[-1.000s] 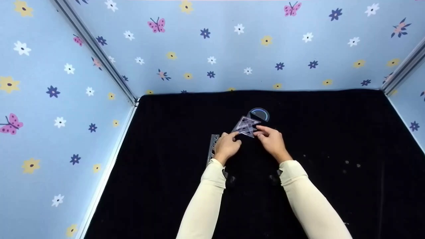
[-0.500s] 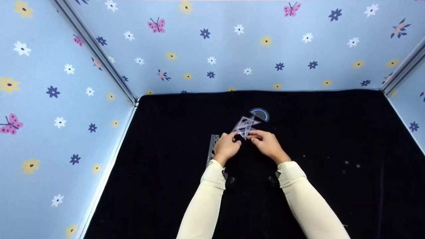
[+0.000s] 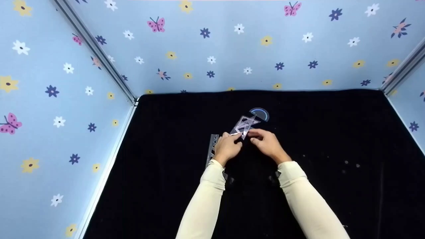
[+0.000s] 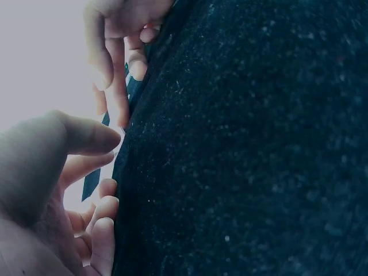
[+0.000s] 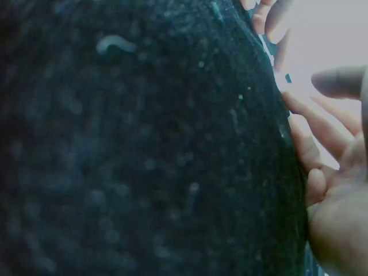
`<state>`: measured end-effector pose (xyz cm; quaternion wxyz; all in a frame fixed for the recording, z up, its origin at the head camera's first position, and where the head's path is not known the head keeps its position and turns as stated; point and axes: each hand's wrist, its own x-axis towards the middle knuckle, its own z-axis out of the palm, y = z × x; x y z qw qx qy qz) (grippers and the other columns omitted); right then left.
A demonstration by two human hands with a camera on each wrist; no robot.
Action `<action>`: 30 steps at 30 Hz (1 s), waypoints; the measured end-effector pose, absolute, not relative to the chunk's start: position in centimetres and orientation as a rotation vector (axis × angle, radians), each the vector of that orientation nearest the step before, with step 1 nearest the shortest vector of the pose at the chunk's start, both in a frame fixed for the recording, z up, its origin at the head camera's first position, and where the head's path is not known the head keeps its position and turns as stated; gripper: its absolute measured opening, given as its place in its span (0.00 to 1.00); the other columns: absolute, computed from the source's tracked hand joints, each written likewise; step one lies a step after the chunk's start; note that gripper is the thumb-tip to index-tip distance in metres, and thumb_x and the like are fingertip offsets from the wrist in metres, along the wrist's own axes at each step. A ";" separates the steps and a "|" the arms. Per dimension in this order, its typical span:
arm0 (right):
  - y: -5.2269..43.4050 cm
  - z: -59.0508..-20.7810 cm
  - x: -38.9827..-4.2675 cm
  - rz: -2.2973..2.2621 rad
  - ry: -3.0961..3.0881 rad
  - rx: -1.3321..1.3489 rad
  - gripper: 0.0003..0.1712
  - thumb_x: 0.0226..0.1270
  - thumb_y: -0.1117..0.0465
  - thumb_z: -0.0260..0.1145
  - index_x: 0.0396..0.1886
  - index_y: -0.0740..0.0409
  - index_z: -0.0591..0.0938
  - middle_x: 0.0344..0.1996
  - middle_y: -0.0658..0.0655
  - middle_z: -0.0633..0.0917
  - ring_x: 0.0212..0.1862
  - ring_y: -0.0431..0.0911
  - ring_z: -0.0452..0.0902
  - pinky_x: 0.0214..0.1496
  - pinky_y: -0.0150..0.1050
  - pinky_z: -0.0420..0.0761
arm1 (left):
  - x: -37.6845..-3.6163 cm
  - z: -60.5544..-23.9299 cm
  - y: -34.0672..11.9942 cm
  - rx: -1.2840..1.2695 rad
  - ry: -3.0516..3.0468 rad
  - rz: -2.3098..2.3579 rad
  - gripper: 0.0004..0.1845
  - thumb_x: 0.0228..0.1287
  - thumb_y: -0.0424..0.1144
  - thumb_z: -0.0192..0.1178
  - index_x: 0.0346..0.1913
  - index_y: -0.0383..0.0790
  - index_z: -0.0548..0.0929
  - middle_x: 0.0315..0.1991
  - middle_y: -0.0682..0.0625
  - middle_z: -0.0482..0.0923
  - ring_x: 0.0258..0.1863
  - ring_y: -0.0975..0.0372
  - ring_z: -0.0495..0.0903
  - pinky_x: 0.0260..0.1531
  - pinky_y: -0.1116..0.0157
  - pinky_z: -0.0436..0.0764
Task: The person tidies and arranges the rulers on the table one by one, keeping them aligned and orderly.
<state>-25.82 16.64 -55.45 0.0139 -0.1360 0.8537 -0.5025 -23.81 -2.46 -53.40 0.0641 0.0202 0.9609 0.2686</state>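
Observation:
Two clear, purple-tinted set squares (image 3: pixel 245 123) overlap at odd angles on the black cloth in the head view. My left hand (image 3: pixel 228 146) touches their lower left edge with an extended index finger; in the left wrist view its thumb (image 4: pixel 95 137) stands slightly apart from that finger. My right hand (image 3: pixel 268 143) has its fingertips at their lower right side. Seen from the right wrist, its fingers (image 5: pixel 322 126) reach out fairly straight, with the thumb (image 5: pixel 339 81) raised away. A clear protractor (image 3: pixel 260 114) with a blue arc lies just behind the set squares.
A clear ruler (image 3: pixel 211 147) with triangular cut-outs lies left of my left hand, partly covered by it. Black cloth (image 3: pixel 166 186) spreads over the surface, with small pale specks at right. Flowered blue walls (image 3: pixel 232 49) stand behind and at the sides.
My right hand has moved left toward the left hand. The upper set square has turned, its near corner swinging left, and its lower tip now lies between the hands. The left hand barely moved.

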 end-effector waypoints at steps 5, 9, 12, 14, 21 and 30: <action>16.8 -55.4 -26.0 -1.575 2.765 -0.275 0.24 0.60 0.66 0.70 0.59 0.59 0.83 0.44 0.59 0.88 0.39 0.49 0.83 0.43 0.42 0.78 | -23.5 -53.2 -3.0 0.119 2.896 0.848 0.23 0.67 0.46 0.57 0.64 0.62 0.80 0.51 0.51 0.76 0.50 0.55 0.74 0.48 0.56 0.74; 16.9 -55.3 -26.0 -1.560 2.792 -0.231 0.28 0.59 0.65 0.70 0.62 0.59 0.81 0.48 0.60 0.87 0.38 0.50 0.83 0.42 0.44 0.80 | -23.3 -53.2 -3.2 0.188 2.881 0.880 0.23 0.67 0.47 0.58 0.65 0.59 0.81 0.54 0.51 0.75 0.52 0.55 0.73 0.52 0.57 0.73; 16.8 -55.2 -26.0 -1.544 2.805 -0.220 0.28 0.59 0.65 0.69 0.62 0.59 0.81 0.50 0.60 0.86 0.38 0.50 0.84 0.43 0.44 0.80 | -23.2 -53.4 -3.3 0.219 2.873 0.875 0.24 0.67 0.48 0.58 0.66 0.59 0.80 0.56 0.51 0.74 0.53 0.55 0.72 0.54 0.57 0.72; 16.8 -55.2 -25.9 -1.543 2.803 -0.209 0.28 0.59 0.65 0.70 0.62 0.59 0.81 0.46 0.61 0.87 0.38 0.50 0.84 0.43 0.44 0.80 | -23.2 -53.5 -3.3 0.225 2.873 0.858 0.25 0.67 0.49 0.58 0.68 0.60 0.78 0.56 0.51 0.73 0.54 0.55 0.72 0.54 0.56 0.72; 17.0 -55.3 -26.1 -1.604 2.748 -0.131 0.27 0.61 0.66 0.69 0.61 0.61 0.81 0.36 0.60 0.88 0.37 0.49 0.85 0.41 0.40 0.79 | -23.1 -53.6 -2.6 0.220 2.904 0.723 0.29 0.67 0.54 0.58 0.71 0.65 0.72 0.56 0.50 0.65 0.55 0.55 0.68 0.48 0.52 0.75; 17.4 -55.4 -26.2 -1.745 2.645 -0.066 0.26 0.62 0.69 0.66 0.62 0.67 0.79 0.54 0.62 0.84 0.38 0.47 0.87 0.42 0.29 0.78 | -23.0 -53.8 -2.6 0.300 2.941 0.659 0.27 0.68 0.52 0.58 0.70 0.62 0.75 0.63 0.52 0.65 0.57 0.54 0.69 0.47 0.53 0.76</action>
